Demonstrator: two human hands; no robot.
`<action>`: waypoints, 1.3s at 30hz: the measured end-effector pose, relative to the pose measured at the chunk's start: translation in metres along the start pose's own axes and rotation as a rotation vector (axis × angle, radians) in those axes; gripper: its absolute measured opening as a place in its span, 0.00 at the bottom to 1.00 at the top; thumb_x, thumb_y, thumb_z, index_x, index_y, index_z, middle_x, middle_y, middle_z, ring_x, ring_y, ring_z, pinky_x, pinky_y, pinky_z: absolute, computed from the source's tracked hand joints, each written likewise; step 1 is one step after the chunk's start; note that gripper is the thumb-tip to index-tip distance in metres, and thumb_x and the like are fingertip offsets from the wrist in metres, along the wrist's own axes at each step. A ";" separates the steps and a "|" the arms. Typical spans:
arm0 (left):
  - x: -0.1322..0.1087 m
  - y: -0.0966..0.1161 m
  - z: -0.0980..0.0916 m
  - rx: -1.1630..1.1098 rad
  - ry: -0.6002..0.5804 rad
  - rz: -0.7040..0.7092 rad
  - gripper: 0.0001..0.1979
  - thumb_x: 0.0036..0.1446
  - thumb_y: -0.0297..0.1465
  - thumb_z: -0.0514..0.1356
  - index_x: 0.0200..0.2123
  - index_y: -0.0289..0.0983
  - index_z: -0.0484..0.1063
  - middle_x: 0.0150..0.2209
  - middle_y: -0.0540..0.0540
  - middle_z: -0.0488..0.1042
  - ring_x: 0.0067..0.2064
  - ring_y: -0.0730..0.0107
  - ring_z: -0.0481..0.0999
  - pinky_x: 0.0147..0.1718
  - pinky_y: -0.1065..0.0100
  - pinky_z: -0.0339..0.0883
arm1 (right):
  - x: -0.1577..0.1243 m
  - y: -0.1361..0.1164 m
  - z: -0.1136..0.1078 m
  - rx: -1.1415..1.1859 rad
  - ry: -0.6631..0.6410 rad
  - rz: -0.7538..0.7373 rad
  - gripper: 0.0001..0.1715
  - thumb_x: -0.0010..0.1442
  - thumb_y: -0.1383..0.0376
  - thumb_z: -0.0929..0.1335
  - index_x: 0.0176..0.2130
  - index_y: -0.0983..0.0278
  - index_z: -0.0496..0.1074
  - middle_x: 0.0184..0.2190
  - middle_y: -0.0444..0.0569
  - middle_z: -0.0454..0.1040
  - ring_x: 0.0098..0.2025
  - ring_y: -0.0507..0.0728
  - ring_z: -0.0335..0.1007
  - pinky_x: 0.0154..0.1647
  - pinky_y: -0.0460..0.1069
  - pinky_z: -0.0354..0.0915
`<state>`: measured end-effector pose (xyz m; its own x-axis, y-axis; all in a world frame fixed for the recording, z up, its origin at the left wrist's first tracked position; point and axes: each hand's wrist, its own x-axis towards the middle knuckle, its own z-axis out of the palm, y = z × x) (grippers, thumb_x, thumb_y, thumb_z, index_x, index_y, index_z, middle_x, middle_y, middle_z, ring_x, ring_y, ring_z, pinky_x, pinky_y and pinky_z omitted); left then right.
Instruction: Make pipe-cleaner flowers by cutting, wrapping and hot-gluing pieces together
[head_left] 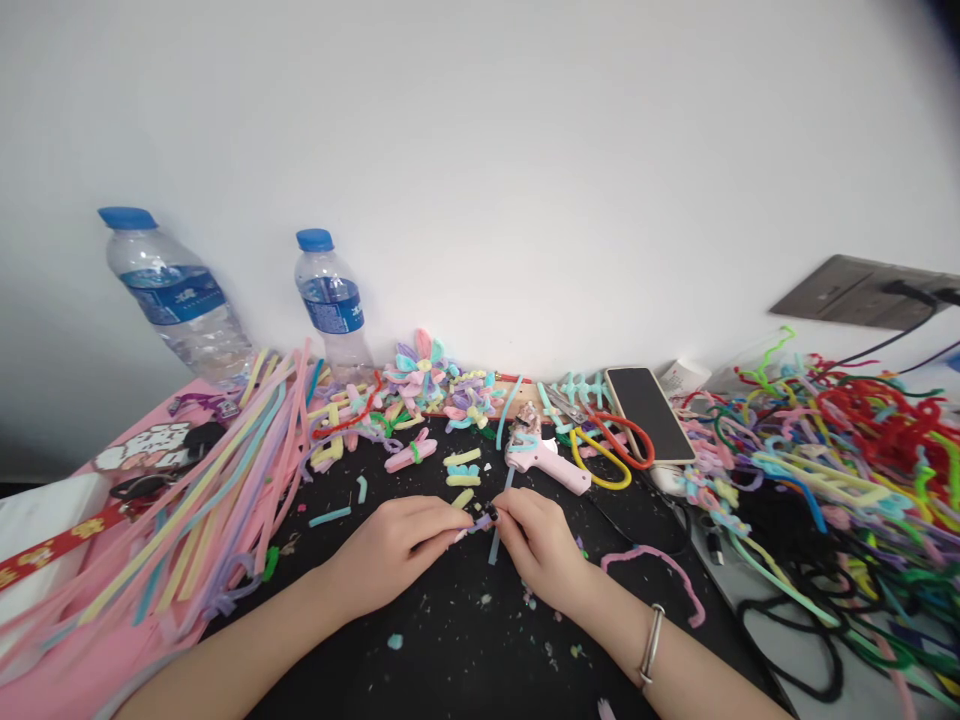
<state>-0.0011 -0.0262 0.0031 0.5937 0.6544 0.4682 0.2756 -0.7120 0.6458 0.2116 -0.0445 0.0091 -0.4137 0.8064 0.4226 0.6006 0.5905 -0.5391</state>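
Between my two hands is a short lilac pipe cleaner (477, 524), its ends pinched in my fingertips. My left hand (409, 545) is closed on its left end, and my right hand (536, 540), with a bracelet on the wrist, is closed on the other end. Just behind them lies a pink glue gun (551, 466), a translucent glue stick (494, 548) reaching toward my right hand. Short yellow pipe cleaner pieces (463, 480) lie beyond my fingers. A pink folded bundle (411, 452) tied in green sits left of these.
Long pastel pipe cleaners (202, 500) spread at left; a colourful tangle (862, 440) fills the right. Two water bottles (330, 305) stand by the wall. Scissors (604, 458) and a phone (649, 415) lie behind my right hand. A pipe cleaner flower (421, 368) sits at the back.
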 end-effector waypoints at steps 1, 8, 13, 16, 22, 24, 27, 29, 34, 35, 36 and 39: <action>0.000 0.000 0.000 0.000 -0.001 0.000 0.10 0.64 0.25 0.54 0.43 0.38 0.75 0.36 0.46 0.79 0.36 0.69 0.78 0.37 0.71 0.71 | 0.000 0.000 0.000 0.000 0.001 -0.002 0.13 0.66 0.70 0.57 0.32 0.63 0.64 0.24 0.44 0.67 0.25 0.52 0.61 0.27 0.46 0.57; 0.000 0.000 0.000 0.002 -0.010 0.012 0.10 0.64 0.24 0.54 0.43 0.37 0.75 0.36 0.46 0.79 0.37 0.69 0.78 0.38 0.71 0.71 | 0.000 0.000 0.000 0.002 0.009 -0.007 0.12 0.66 0.70 0.57 0.32 0.64 0.65 0.24 0.45 0.68 0.25 0.52 0.61 0.27 0.46 0.57; 0.000 -0.001 0.000 0.006 -0.002 0.026 0.10 0.64 0.24 0.55 0.43 0.37 0.75 0.36 0.46 0.79 0.37 0.70 0.78 0.38 0.72 0.70 | 0.000 0.000 0.000 0.007 0.010 -0.012 0.12 0.65 0.71 0.57 0.32 0.64 0.65 0.24 0.44 0.68 0.25 0.52 0.61 0.27 0.46 0.57; 0.000 -0.001 0.001 0.004 0.002 0.013 0.10 0.64 0.24 0.55 0.43 0.37 0.75 0.36 0.47 0.79 0.37 0.71 0.78 0.38 0.73 0.70 | 0.000 0.000 0.000 0.010 0.018 -0.012 0.12 0.65 0.71 0.57 0.32 0.64 0.65 0.24 0.44 0.68 0.25 0.52 0.61 0.27 0.46 0.57; 0.000 0.002 -0.001 -0.005 0.013 -0.080 0.09 0.62 0.24 0.57 0.44 0.38 0.73 0.38 0.48 0.80 0.39 0.71 0.79 0.41 0.73 0.70 | -0.001 0.002 0.001 0.034 0.031 0.003 0.12 0.65 0.71 0.58 0.31 0.63 0.64 0.24 0.44 0.68 0.25 0.52 0.62 0.27 0.46 0.57; 0.001 0.003 -0.001 -0.025 0.016 -0.124 0.10 0.61 0.24 0.57 0.44 0.38 0.72 0.38 0.49 0.79 0.37 0.72 0.79 0.40 0.74 0.70 | -0.001 0.003 0.000 0.044 0.037 0.004 0.12 0.65 0.71 0.58 0.31 0.63 0.64 0.24 0.44 0.68 0.25 0.51 0.62 0.27 0.46 0.57; 0.000 0.003 -0.002 -0.040 0.020 -0.143 0.11 0.60 0.24 0.58 0.45 0.39 0.71 0.37 0.50 0.79 0.37 0.72 0.79 0.39 0.74 0.71 | 0.000 0.003 0.000 0.048 0.042 0.003 0.12 0.65 0.71 0.58 0.31 0.63 0.64 0.24 0.44 0.68 0.25 0.52 0.62 0.28 0.46 0.57; -0.001 0.003 -0.001 -0.030 0.026 -0.129 0.10 0.60 0.25 0.58 0.45 0.38 0.71 0.37 0.49 0.80 0.37 0.72 0.79 0.39 0.74 0.71 | 0.001 0.003 0.000 0.048 0.039 0.002 0.12 0.65 0.71 0.58 0.31 0.63 0.64 0.25 0.44 0.69 0.26 0.52 0.63 0.28 0.46 0.58; 0.000 0.002 -0.001 0.002 0.020 -0.075 0.08 0.62 0.25 0.57 0.43 0.38 0.73 0.39 0.48 0.80 0.39 0.71 0.79 0.40 0.73 0.70 | 0.001 0.003 -0.001 0.044 0.044 -0.008 0.11 0.65 0.71 0.58 0.32 0.63 0.64 0.24 0.44 0.68 0.25 0.51 0.62 0.28 0.46 0.57; 0.000 0.002 -0.001 0.006 0.014 -0.063 0.08 0.62 0.25 0.57 0.43 0.38 0.73 0.38 0.48 0.80 0.39 0.71 0.79 0.40 0.73 0.70 | 0.001 0.003 0.000 0.040 0.044 -0.011 0.11 0.65 0.71 0.58 0.32 0.63 0.64 0.24 0.44 0.68 0.25 0.51 0.62 0.27 0.46 0.57; 0.001 0.002 -0.001 0.011 0.011 -0.051 0.08 0.62 0.25 0.57 0.43 0.38 0.73 0.38 0.48 0.80 0.38 0.71 0.79 0.40 0.73 0.70 | 0.000 0.003 0.000 0.036 0.043 -0.013 0.11 0.65 0.71 0.58 0.32 0.63 0.64 0.24 0.44 0.68 0.25 0.51 0.62 0.27 0.46 0.57; 0.002 0.002 0.000 0.032 0.024 -0.025 0.08 0.62 0.25 0.57 0.42 0.37 0.74 0.37 0.47 0.80 0.38 0.71 0.79 0.40 0.73 0.71 | -0.001 0.003 0.000 0.028 0.039 -0.016 0.11 0.65 0.71 0.58 0.32 0.63 0.64 0.24 0.44 0.68 0.25 0.52 0.62 0.27 0.46 0.57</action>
<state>0.0001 -0.0265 0.0054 0.5685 0.6775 0.4667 0.3142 -0.7031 0.6379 0.2134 -0.0434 0.0074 -0.3956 0.7956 0.4588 0.5749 0.6041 -0.5519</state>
